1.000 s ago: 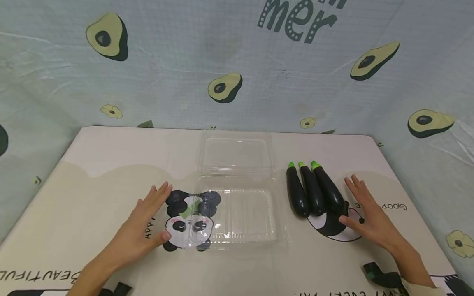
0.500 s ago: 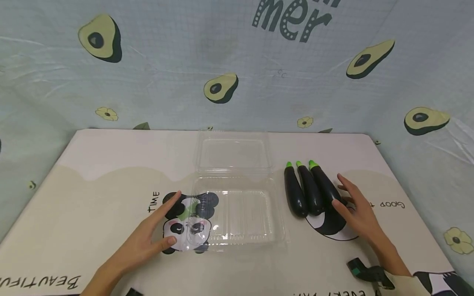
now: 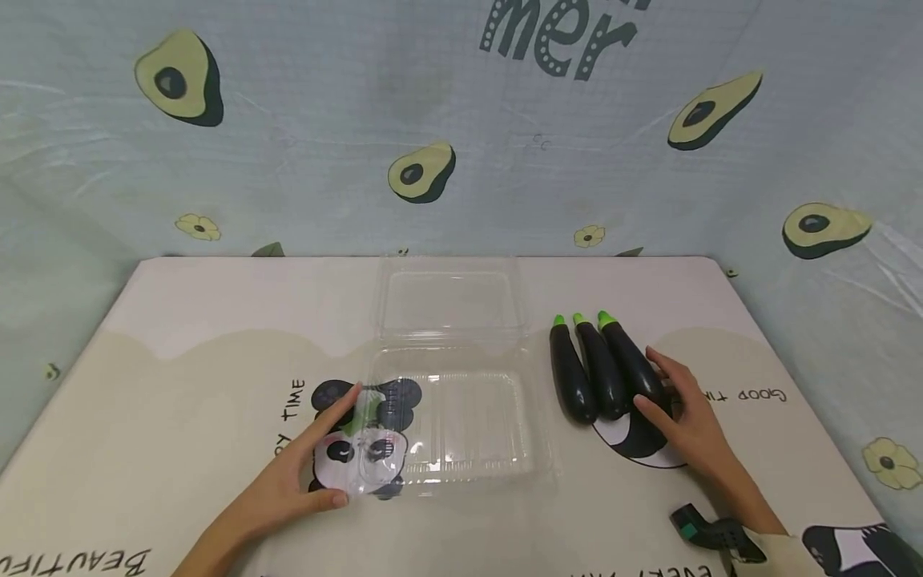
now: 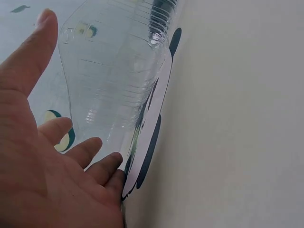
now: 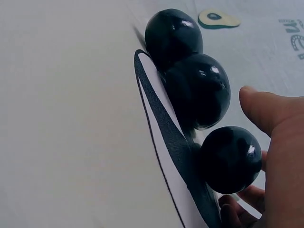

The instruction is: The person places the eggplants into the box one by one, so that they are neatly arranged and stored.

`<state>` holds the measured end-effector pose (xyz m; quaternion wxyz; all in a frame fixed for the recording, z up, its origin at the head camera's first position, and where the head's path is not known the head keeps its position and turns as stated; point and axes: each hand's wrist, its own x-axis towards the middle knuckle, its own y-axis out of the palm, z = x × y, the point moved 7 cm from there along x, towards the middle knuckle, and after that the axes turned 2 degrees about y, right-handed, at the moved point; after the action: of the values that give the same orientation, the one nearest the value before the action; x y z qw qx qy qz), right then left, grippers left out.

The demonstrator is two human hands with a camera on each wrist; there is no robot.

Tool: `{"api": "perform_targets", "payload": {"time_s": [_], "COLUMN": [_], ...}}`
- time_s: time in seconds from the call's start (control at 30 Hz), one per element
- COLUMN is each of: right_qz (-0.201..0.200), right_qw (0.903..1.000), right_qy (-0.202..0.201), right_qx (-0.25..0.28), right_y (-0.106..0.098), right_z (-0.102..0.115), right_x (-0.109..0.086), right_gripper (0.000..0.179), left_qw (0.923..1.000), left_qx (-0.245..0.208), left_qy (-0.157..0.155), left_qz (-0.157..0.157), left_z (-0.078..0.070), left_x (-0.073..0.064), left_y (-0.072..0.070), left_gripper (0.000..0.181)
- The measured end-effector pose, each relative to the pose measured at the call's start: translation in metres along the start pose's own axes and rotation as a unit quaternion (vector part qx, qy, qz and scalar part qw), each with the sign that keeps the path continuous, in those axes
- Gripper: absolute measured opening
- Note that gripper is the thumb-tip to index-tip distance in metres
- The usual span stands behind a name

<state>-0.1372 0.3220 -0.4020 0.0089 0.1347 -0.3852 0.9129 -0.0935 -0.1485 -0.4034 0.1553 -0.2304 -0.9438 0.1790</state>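
Note:
A clear plastic clamshell container (image 3: pixel 461 425) lies with its lid (image 3: pixel 450 304) folded back, away from me. My left hand (image 3: pixel 288 477) is at its left side, thumb spread from the fingers. In the left wrist view, the fingers (image 4: pixel 85 151) are beside the container wall; contact cannot be told. Three dark eggplants with green tips lie right of the container: the left one (image 3: pixel 571 377), the middle one (image 3: pixel 604 373) and the right one (image 3: pixel 634 365). My right hand (image 3: pixel 685 421) reaches round the right eggplant, thumb over its near end and fingers along its right side. The right wrist view shows the thumb (image 5: pixel 259 109) apart from it.
The table mat (image 3: pixel 202 409) carries printed pandas and lettering. A blue sheet with avocado prints (image 3: pixel 421 172) hangs behind and beside the table. A black strap device (image 3: pixel 714 533) sits on the right wrist.
My right hand has moved left to the right eggplant. The left hand has shifted right, closer to the container. The eggplants and container look unmoved on the table; the head view shifts slightly.

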Motion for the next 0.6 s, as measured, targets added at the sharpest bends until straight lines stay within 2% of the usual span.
{"api": "perform_targets", "payload": {"time_s": [0.27,0.5,0.6], "right_qz": [-0.009,-0.021,-0.032], "right_qw": [0.9994,0.9986,0.9976], "right_qy": [-0.034,-0.023,-0.023], "right_qx": [-0.006,-0.043,-0.057], "right_y": [0.0022,0.0008,-0.0016], "right_z": [0.0031,0.0003,-0.0015], "right_x": [0.0016,0.0031,0.0028], "right_gripper": [0.068,0.066,0.067], "left_qw": [0.9991,0.9985,0.9976], "left_qx": [0.0,0.038,0.047], "left_qy": [0.042,0.039,0.05], "left_qz": [0.002,0.003,0.006], "left_z": [-0.0033,-0.0034,-0.0041], "left_x": [-0.0037,-0.0018,-0.0012], "left_y": [0.0015,0.0014,0.0033], "left_gripper": [0.107,0.108,0.107]}}
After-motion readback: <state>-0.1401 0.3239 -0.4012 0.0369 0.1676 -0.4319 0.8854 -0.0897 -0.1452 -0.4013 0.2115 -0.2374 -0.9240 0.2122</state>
